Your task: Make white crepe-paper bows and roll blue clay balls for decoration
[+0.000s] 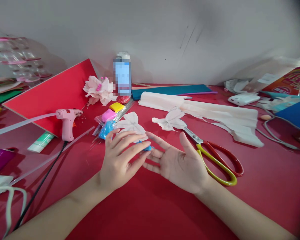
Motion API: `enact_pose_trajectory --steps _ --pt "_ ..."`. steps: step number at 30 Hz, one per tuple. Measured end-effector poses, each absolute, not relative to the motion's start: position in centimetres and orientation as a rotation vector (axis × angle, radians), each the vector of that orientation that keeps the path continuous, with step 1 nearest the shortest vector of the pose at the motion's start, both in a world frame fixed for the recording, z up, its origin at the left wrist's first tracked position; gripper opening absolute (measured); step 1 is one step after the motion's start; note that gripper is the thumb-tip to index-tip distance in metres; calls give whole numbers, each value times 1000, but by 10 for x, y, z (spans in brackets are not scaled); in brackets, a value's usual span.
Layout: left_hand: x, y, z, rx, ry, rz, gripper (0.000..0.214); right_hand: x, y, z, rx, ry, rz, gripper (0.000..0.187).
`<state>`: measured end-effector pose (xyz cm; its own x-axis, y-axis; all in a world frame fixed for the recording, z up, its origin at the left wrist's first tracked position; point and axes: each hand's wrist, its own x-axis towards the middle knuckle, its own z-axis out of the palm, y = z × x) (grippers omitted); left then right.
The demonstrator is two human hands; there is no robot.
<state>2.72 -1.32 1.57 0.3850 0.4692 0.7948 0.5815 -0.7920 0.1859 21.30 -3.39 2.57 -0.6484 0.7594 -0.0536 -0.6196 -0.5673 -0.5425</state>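
My left hand (pixel 120 160) lies palm down with its fingers stretched over the fingers of my right hand (pixel 180 163), which is turned palm up. A small blue clay piece (pixel 148 147) is pressed between the fingertips of both hands, and only its edge shows. Just beyond my left fingers lie a blue clay packet (pixel 106 129), a pink one (pixel 108 115) and a yellow one (pixel 117 106). White paper petal cutouts (pixel 131 124) rest on the red table (pixel 265 180) behind the hands. Scissors with red and yellow handles (pixel 216 158) lie right beside my right hand.
A pink glue gun (pixel 68 122) with a black cord stands at the left by a red board (pixel 52 90). A white paper flower (pixel 100 89), a bottle (pixel 122 75), folded white crepe paper (pixel 215 111), teal paper (pixel 172 90), cables and packages at the right.
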Motion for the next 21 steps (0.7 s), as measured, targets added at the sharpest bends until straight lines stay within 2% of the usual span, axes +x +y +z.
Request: enact_pose_trajectory --steps 4,8,13,17,21 --pt "27 -11 15 -2514 -1135 -1558 23 214 -32 26 -376 -576 2205 66" --pt "27 -9 13 -2571 -1355 -1721 27 215 -33 27 -389 -560 2198 69" --pt "26 -6 11 -2699 -1182 -1600 33 216 -33 27 -388 -532 2211 69" --pt "24 -4 10 -2699 -967 -1370 43 216 -33 25 -391 -513 2216 69" --pt "22 0 7 -2686 -1008 -1355 33 216 -31 24 -426 -544 2202 69"
